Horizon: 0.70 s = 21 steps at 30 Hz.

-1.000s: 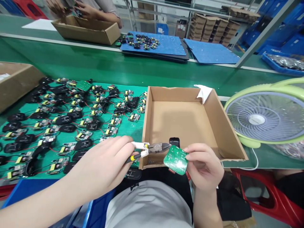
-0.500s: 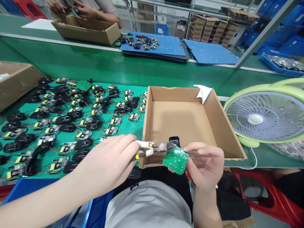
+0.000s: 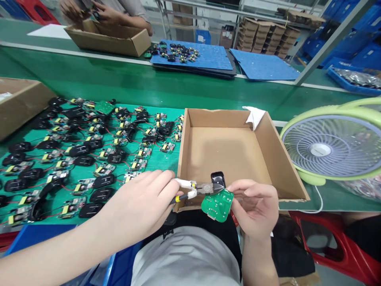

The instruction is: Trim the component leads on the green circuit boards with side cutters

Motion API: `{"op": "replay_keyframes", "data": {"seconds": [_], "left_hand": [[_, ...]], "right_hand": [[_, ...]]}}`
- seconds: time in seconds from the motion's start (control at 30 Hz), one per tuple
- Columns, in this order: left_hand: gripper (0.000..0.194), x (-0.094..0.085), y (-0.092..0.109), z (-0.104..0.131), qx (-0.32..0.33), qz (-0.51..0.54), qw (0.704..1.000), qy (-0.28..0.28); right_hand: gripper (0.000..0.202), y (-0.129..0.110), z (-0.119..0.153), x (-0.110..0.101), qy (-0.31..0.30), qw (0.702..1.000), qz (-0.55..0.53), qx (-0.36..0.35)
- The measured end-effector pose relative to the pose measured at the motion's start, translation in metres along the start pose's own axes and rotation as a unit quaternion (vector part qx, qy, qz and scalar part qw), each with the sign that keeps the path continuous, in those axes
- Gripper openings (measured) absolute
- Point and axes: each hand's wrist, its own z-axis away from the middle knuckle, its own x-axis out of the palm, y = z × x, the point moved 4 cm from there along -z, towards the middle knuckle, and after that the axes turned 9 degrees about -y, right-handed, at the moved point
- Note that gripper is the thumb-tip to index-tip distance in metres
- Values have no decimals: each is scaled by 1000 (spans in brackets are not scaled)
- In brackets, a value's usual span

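My left hand [image 3: 149, 194] is wrapped round the handles of a pair of pliers [image 3: 205, 188], one handle white and the other black and yellow. The jaws' tip meets the upper edge of a green circuit board [image 3: 218, 204]. My right hand [image 3: 253, 202] pinches that board by its right edge, its soldered face toward me. Behind the jaws a black plastic housing [image 3: 218, 178] shows, partly hidden by pliers and board. All of this is above the near edge of a shallow cardboard box [image 3: 229, 151].
Left of the box, several circuit boards wired to black housings [image 3: 80, 149] cover a green mat [image 3: 166, 161]. A green fan [image 3: 321, 149] stands to the right. Across the bench, a person's hands [image 3: 107, 14] work over another cardboard box [image 3: 110, 39], beside blue sheets [image 3: 208, 55].
The pliers have moved slightly right and down, their tip now a little farther along the board's upper edge. The board has shifted slightly left and tilted in my right hand.
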Motion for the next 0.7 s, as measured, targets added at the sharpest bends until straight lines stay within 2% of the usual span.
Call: {"op": "replay_keyframes", "data": {"seconds": [0.17, 0.43, 0.7], "left_hand": [[24, -4, 3, -3, 4, -12, 1000, 13], [23, 0, 3, -2, 13, -40, 999, -9], [23, -6, 2, -3, 4, -37, 999, 5]], "right_hand": [[34, 1, 2, -1, 0, 1000, 26, 9], [34, 2, 4, -1, 0, 997, 83, 3], [30, 1, 4, -2, -1, 995, 103, 2]]}}
